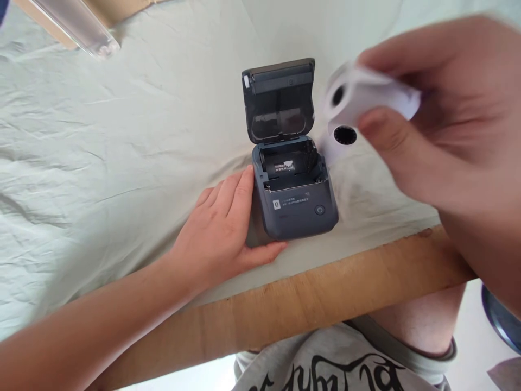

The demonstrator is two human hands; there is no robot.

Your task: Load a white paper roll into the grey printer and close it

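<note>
A dark blue-grey portable label printer point(299, 217) lies on the cloth with its lid point(280, 103) swung up. Its paper bay shows bare, with a small printed sticker inside. My left hand point(222, 222) holds the printer at its near left corner, fingers along the side and thumb at the front edge. Above and to the right of the printer, my right hand point(423, 108) pinches a white paper roll point(352, 100) between thumb and fingers; both are blurred. Just below it, a second white roll point(334, 151) with a black core stands by the printer's right side, partly covered.
A pale wrinkled cloth point(122, 136) covers the table. The wooden table edge point(285, 304) runs along the near side, close to my lap. At the upper left are a clear plastic piece point(81, 24) and brown cardboard point(118, 10).
</note>
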